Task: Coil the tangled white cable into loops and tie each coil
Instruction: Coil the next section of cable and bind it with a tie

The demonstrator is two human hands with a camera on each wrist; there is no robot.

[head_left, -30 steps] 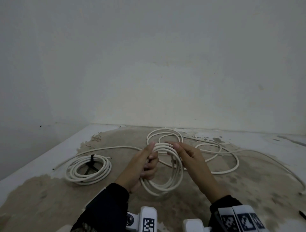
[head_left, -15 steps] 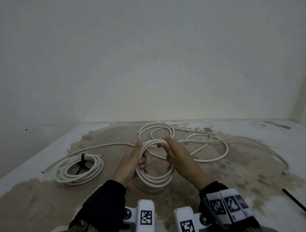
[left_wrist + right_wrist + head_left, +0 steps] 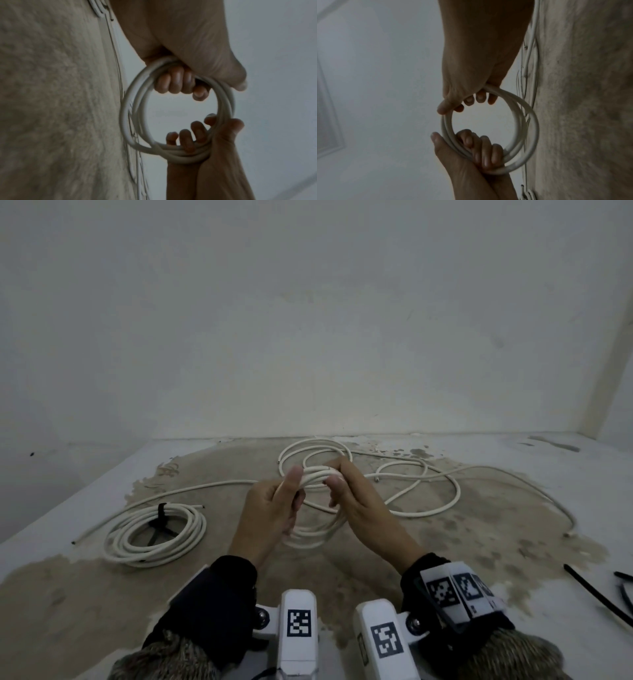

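Above the counter (image 3: 85,501), between the two hands, hangs the coil (image 3: 317,529): the left hand (image 3: 270,508) grips its left side, the right hand (image 3: 356,501) its right. Loose cable (image 3: 428,510) trails away beyond the right hand, the nearer one to gather it.

Stained floor (image 3: 445,559); tied coil (image 3: 156,530); loose cable (image 3: 424,484); black ties (image 3: 596,594)
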